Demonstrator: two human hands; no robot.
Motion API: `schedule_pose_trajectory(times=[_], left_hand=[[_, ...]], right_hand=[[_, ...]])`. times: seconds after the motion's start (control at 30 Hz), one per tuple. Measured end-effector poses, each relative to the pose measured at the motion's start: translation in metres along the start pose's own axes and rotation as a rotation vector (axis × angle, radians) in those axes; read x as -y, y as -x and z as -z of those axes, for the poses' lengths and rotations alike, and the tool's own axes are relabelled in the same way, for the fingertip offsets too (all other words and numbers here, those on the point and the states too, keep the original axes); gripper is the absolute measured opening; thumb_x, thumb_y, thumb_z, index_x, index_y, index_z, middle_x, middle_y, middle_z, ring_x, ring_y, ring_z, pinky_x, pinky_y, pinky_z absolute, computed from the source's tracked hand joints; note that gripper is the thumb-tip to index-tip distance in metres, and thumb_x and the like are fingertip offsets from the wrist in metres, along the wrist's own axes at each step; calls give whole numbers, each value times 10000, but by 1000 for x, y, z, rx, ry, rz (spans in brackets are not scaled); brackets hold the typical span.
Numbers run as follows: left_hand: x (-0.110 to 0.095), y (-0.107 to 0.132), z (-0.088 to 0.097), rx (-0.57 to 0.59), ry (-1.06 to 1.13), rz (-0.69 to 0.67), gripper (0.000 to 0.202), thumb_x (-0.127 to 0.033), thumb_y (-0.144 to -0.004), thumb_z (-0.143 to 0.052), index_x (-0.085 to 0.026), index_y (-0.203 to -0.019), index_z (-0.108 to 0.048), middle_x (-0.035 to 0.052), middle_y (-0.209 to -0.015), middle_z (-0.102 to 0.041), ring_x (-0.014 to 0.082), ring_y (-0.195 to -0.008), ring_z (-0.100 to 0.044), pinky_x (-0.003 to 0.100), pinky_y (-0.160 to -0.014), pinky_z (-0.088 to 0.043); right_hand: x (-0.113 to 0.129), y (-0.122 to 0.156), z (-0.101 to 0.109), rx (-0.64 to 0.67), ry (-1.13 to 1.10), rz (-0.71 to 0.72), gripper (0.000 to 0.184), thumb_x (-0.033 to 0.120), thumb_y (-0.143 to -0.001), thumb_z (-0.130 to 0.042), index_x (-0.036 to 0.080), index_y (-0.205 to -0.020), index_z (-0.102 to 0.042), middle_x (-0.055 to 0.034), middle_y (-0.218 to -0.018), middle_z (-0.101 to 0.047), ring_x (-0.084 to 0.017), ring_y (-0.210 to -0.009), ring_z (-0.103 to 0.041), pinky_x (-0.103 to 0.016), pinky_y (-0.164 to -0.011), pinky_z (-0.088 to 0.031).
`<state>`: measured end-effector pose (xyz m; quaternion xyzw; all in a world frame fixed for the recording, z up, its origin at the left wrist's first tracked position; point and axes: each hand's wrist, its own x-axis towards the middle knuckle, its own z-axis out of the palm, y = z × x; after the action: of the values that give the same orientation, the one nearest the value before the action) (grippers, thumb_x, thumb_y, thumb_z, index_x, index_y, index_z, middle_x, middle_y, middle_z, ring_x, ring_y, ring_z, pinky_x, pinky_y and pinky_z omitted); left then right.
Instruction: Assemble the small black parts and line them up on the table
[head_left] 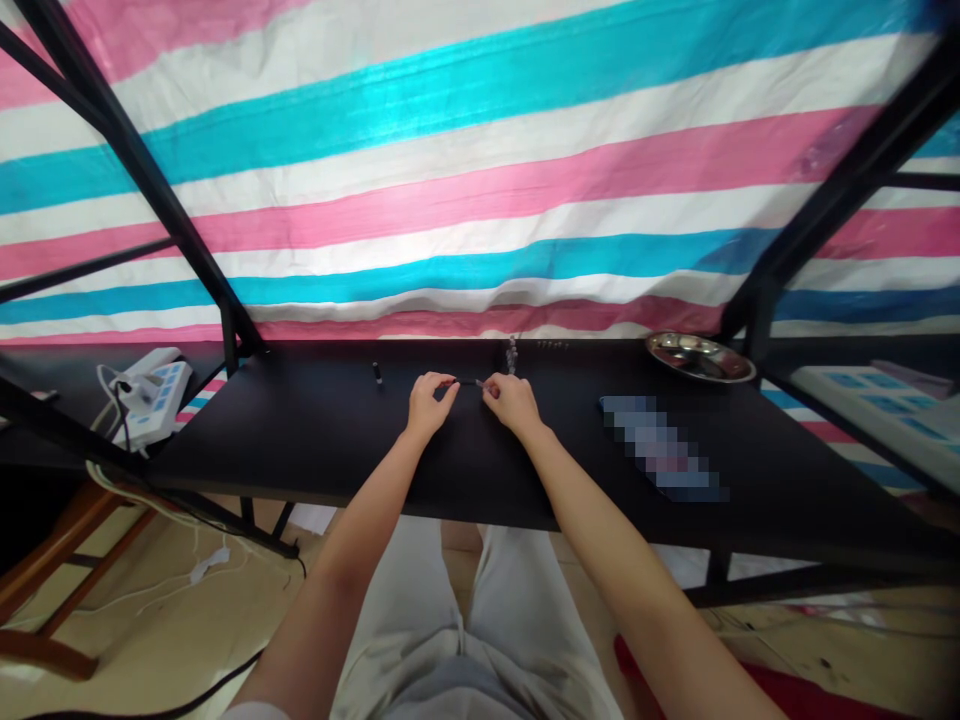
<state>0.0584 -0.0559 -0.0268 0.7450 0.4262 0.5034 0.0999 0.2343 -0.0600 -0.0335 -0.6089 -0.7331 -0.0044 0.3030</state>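
Both my hands rest on a black table, close together near its middle. My left hand is closed in a pinch, and so is my right hand. Between their fingertips they hold a small thin dark object, too small to name. A short dark cylinder lies on the table to the left of my left hand. A small clear upright thing stands just behind my right hand.
A metal dish sits at the back right. A blurred flat item lies right of my hands. A white power strip with cables is at far left. Black frame bars slant up on both sides before a striped tarp.
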Motion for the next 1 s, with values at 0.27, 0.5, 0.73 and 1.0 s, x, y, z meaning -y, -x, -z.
schedule_pose_trajectory(times=[0.27, 0.5, 0.73, 1.0], left_hand=[[-4, 0, 0, -3, 31, -62, 115, -250, -792, -583, -199, -876, -644, 23, -789, -645, 139, -766, -575, 300, -763, -465], [-2, 1, -2, 21, 44, -72, 112, -257, -793, -583, -199, -865, -647, 20, -773, -645, 139, -757, -578, 302, -760, -466], [-1, 2, -2, 91, 21, -60, 109, -269, -786, -590, -203, -854, -643, 22, -787, -649, 145, -774, -580, 297, -742, -469], [1, 2, -4, 86, 8, -43, 111, -267, -790, -579, -200, -857, -637, 22, -776, -641, 140, -758, -573, 288, -721, -467]], right_hand=[[5, 1, 2, 5, 97, -4, 92, 175, -766, -486, 180, -752, -577, -27, -692, -614, -170, -702, -520, -279, -630, -247], [8, 1, 3, 14, 120, 40, 109, 185, -782, -481, 177, -780, -590, -37, -716, -624, -174, -718, -518, -288, -638, -249], [13, 2, 2, 5, 31, 135, 164, 194, -791, -473, 179, -869, -616, -46, -711, -633, -184, -708, -521, -294, -668, -284], [15, 3, 6, 39, -14, 117, 162, 186, -785, -486, 176, -869, -625, -35, -697, -630, -176, -697, -527, -290, -665, -294]])
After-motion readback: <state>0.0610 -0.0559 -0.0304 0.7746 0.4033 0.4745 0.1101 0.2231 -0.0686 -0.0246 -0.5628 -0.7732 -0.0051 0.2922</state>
